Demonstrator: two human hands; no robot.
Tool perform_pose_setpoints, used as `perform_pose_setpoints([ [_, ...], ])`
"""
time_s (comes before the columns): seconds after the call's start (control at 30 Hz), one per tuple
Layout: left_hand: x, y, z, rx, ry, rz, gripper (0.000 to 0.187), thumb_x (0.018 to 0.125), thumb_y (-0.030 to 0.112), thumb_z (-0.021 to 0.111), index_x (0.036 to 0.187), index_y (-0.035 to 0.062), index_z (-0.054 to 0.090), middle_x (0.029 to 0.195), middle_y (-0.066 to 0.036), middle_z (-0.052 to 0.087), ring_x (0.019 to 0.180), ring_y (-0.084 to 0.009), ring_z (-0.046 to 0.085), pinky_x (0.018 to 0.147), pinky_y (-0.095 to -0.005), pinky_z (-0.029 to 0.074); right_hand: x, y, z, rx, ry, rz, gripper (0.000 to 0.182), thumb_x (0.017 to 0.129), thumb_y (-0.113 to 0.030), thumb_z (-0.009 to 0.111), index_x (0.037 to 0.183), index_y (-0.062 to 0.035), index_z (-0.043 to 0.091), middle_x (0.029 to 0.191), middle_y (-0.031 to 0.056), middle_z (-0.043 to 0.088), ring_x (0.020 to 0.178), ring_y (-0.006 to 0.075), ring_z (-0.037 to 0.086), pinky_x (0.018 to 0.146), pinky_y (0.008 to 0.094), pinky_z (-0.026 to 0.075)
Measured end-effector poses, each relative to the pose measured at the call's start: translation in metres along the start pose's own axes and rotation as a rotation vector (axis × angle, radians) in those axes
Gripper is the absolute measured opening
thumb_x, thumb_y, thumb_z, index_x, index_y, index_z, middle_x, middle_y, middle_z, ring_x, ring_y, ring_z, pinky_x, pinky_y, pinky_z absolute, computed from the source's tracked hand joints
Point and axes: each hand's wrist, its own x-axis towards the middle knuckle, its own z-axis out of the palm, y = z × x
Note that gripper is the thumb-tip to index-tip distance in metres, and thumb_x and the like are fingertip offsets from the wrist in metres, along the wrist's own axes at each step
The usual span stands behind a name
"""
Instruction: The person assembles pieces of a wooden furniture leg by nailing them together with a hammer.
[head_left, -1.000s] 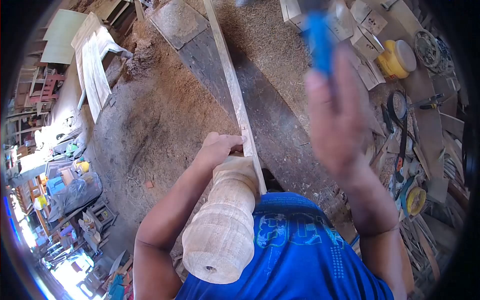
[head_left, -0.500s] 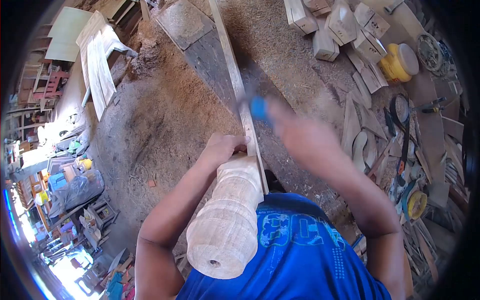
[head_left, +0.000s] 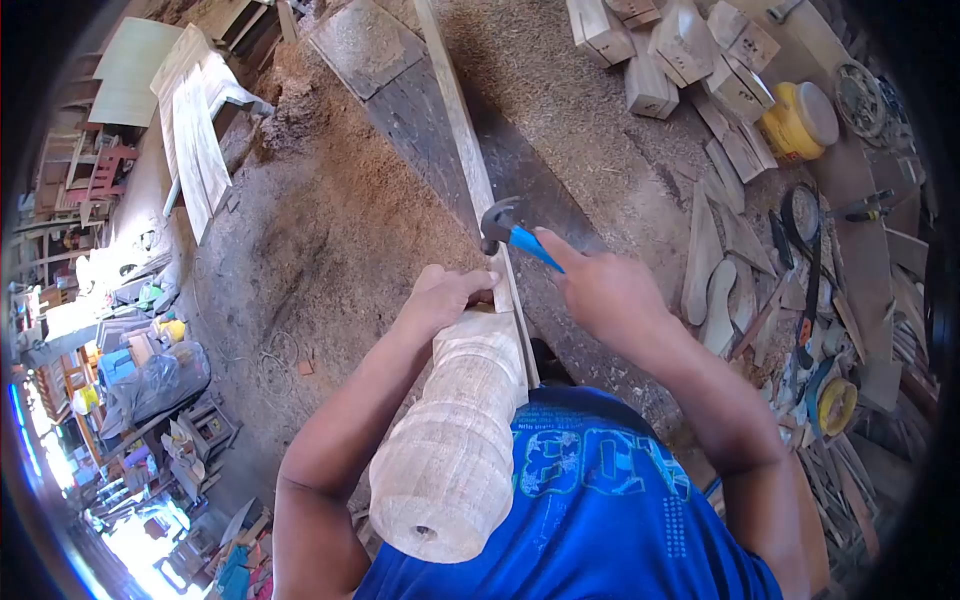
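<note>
Hammer [head_left: 525,239]: R hand [head_left: 612,292] grips, head at strip [head_left: 462,130]
L hand [head_left: 445,298]: on strip nr post's far end [head_left: 472,322]; clenched or not, can't tell

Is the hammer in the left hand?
No, the right hand grips the hammer by its blue handle.

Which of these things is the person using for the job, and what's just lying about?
Seemingly in use:
claw hammer, in the right hand
long wooden strip, by the left hand
turned wooden post

Seemingly just lying about:
yellow tub
wooden blocks
wood offcuts
</note>
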Motion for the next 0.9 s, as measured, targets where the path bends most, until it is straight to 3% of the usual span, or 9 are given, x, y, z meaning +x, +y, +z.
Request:
perform_pose_setpoints([
  [0.07, -0.006, -0.006, 0.000, -0.004, 0.009, -0.004, 0.037, 0.085, 0.024, 0.074, 0.095, -0.0111, 0.073, 0.089, -0.015, 0.073, 0.074, -0.0192, 0.068, 0.068, -0.0338, 0.052, -0.006, 0.007, 0.013, 0.163, 0.072, 0.008, 0.054, 0.098, -0.021, 0.061, 0.149, -0.0181, 0.047, 0.089, 0.0177, 0.070, 0.079, 0.0386, 0.069, 0.071, 0.0426, 0.053],
  [0.13, -0.010, 0.001, 0.004, -0.128, -0.026, 0.019, 0.030, 0.086, 0.022, 0.073, 0.093, -0.0079, 0.073, 0.085, -0.011, 0.073, 0.070, -0.0167, 0.066, 0.064, -0.0309, 0.052, -0.012, 0.016, 0.011, 0.532, 0.132, 0.106, 0.052, 0.098, -0.022, 0.056, 0.147, -0.0129, 0.045, 0.097, 0.0215, 0.070, 0.090, 0.0433, 0.068, 0.079, 0.0532, 0.052],
  [0.27, -0.004, -0.003, 0.002, -0.097, -0.064, -0.034, 0.031, 0.087, 0.020, 0.071, 0.097, -0.0086, 0.073, 0.088, -0.012, 0.073, 0.073, -0.0177, 0.067, 0.067, -0.0308, 0.052, -0.028, 0.059, 0.061, 0.594, 0.258, 0.199, 0.048, 0.097, -0.022, 0.059, 0.143, -0.0117, 0.050, 0.102, 0.0230, 0.069, 0.094, 0.0455, 0.066, 0.081, 0.0525, 0.051],
  [0.33, -0.008, 0.000, 0.005, -0.144, -0.034, -0.060, 0.032, 0.088, 0.021, 0.070, 0.101, -0.0078, 0.072, 0.092, -0.013, 0.073, 0.078, -0.0182, 0.068, 0.071, -0.0311, 0.052, -0.040, 0.075, 0.095, 0.620, 0.428, 0.211, 0.046, 0.096, -0.019, 0.062, 0.141, -0.0101, 0.054, 0.100, 0.0229, 0.069, 0.090, 0.0379, 0.070, 0.082, 0.0456, 0.053],
  [0.37, -0.005, -0.004, 0.005, -0.120, -0.036, -0.076, 0.032, 0.088, 0.021, 0.070, 0.101, -0.0078, 0.072, 0.092, -0.013, 0.073, 0.078, -0.0182, 0.068, 0.071, -0.0311, 0.052, -0.048, 0.079, 0.103, 0.642, 0.427, 0.230, 0.046, 0.096, -0.019, 0.062, 0.141, -0.0101, 0.054, 0.100, 0.0229, 0.069, 0.090, 0.0379, 0.070, 0.082, 0.0456, 0.053],
  [0.43, 0.002, -0.012, 0.004, -0.230, -0.003, -0.045, 0.036, 0.086, 0.023, 0.072, 0.100, -0.0106, 0.071, 0.089, -0.019, 0.071, 0.077, -0.0205, 0.068, 0.069, -0.0333, 0.053, -0.063, 0.081, 0.111, 0.935, 0.272, 0.414, 0.047, 0.095, -0.015, 0.064, 0.141, -0.0086, 0.054, 0.097, 0.0177, 0.069, 0.087, 0.0228, 0.069, 0.083, 0.0371, 0.052],
  [0.53, 0.000, -0.009, 0.003, -0.146, 0.027, -0.040, 0.037, 0.086, 0.023, 0.072, 0.100, -0.0115, 0.071, 0.090, -0.018, 0.070, 0.074, -0.0204, 0.067, 0.069, -0.0333, 0.053, -0.076, 0.083, 0.128, 1.074, 0.332, 0.475, 0.049, 0.096, -0.012, 0.063, 0.143, -0.0048, 0.053, 0.101, 0.0112, 0.067, 0.091, 0.0133, 0.061, 0.086, 0.0314, 0.050],
  [0.77, -0.001, 0.002, 0.008, -0.067, 0.017, -0.087, 0.035, 0.088, 0.027, 0.071, 0.099, -0.0065, 0.072, 0.087, -0.012, 0.070, 0.077, -0.0149, 0.063, 0.074, -0.0299, 0.049, -0.074, 0.092, 0.158, 1.313, 0.396, 0.557, 0.049, 0.096, -0.012, 0.063, 0.143, 0.0000, 0.052, 0.111, 0.0077, 0.065, 0.100, 0.0134, 0.058, 0.093, 0.0304, 0.047],
  [0.9, -0.007, 0.026, 0.012, 0.222, -0.011, -0.094, 0.038, 0.087, 0.031, 0.074, 0.095, -0.0053, 0.072, 0.083, -0.008, 0.069, 0.075, -0.0130, 0.061, 0.071, -0.0278, 0.048, -0.070, 0.096, 0.152, 1.331, 0.352, 0.587, 0.045, 0.096, -0.012, 0.062, 0.139, -0.0002, 0.055, 0.097, 0.0028, 0.061, 0.088, 0.0101, 0.055, 0.081, 0.0276, 0.047],
])
